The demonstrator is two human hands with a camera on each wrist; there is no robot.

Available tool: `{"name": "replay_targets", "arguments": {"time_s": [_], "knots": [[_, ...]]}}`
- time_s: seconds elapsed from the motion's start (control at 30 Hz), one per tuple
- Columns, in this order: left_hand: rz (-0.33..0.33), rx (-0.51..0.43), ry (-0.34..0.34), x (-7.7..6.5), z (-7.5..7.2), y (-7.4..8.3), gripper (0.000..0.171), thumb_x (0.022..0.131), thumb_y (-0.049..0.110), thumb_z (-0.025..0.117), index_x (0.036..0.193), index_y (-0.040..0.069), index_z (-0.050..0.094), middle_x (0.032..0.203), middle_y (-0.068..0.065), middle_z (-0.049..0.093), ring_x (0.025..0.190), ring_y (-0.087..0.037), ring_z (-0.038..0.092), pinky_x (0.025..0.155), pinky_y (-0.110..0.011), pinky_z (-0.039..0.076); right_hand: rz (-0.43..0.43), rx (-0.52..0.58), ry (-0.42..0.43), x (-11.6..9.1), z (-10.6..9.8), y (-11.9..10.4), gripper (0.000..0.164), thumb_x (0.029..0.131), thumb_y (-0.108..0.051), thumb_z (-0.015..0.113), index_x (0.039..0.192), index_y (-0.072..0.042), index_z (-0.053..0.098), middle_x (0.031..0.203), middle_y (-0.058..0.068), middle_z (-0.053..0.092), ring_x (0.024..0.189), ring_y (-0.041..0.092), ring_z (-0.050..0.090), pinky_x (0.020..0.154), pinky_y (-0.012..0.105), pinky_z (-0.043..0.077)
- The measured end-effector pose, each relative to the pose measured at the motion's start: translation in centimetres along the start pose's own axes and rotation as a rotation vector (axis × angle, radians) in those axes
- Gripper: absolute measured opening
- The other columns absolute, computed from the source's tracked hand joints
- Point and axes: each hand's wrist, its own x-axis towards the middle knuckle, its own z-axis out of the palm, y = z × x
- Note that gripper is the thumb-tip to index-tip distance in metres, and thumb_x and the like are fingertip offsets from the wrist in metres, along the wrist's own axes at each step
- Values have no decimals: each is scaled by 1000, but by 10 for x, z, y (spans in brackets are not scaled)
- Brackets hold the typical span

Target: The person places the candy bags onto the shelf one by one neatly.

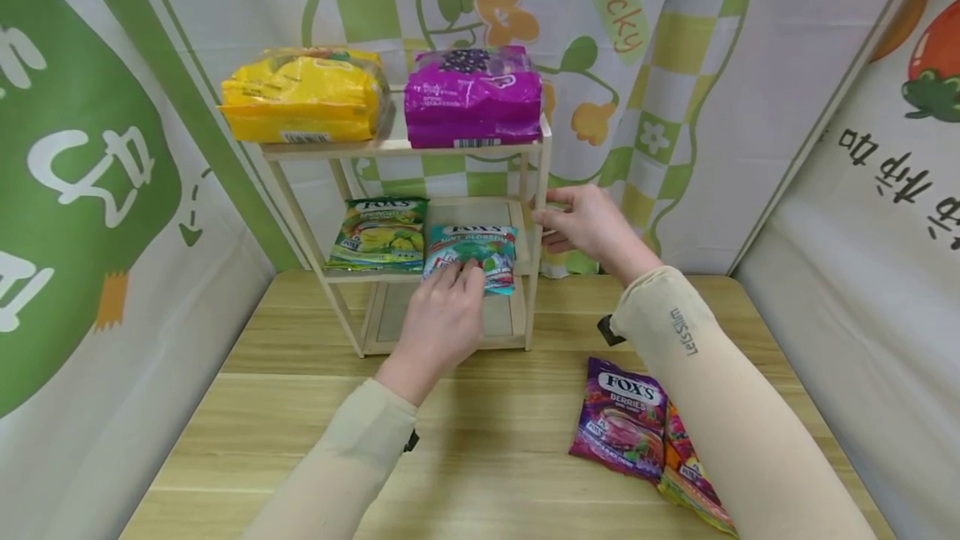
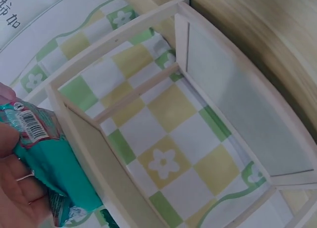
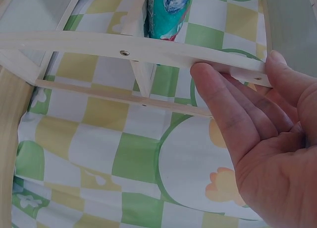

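Pinching a teal packet (image 1: 491, 247) with the left grip (image 1: 446, 311), just beside a green packet (image 1: 381, 233); with the right grip (image 1: 583, 225), pinching the wooden rack's upright (image 1: 541, 177).

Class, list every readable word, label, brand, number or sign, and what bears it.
"FOX'S MINT BLOSSOM": teal bag
"FOX'S BERRIES": purple bag
"FOX'S": green bag; lower print blurred
"Lucky": back curtain
"Let'sSlim": right sleeve
Too small, slanted or cut off: side curtain characters, yellow packet, magenta packet, orange bag.
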Motion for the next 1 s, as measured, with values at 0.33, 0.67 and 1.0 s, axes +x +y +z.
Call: {"name": "replay_targets", "arguments": {"time_s": [0.33, 0.67, 1.0], "knots": [[-13, -30, -104, 9, -2, 1, 20, 93, 3, 43, 100, -3, 60, 116, -24, 72, 106, -37, 70, 99, -46, 55, -7, -12, 4, 0, -1, 1, 58, 104, -26, 62, 155, -5, 42, 140, 21, 61, 104, 33, 73, 81, 36, 63], [-39, -5, -182, 15, 5, 0, 11, 95, 6, 46, 97, 1, 56, 127, -23, 68, 116, -37, 67, 102, -47, 53, -4, -13, 1, 0, -1, 1, 59, 104, -25, 62, 155, -5, 41, 140, 21, 61, 107, 36, 72, 79, 34, 63], [-28, 46, -206, 19, 15, -6, 9, 99, 10, 51, 102, 3, 56, 134, -20, 65, 122, -36, 65, 104, -48, 52, -13, -7, 3, 0, 0, 1, 58, 104, -25, 62, 154, -5, 42, 139, 22, 61, 104, 33, 74, 82, 39, 62]]}}
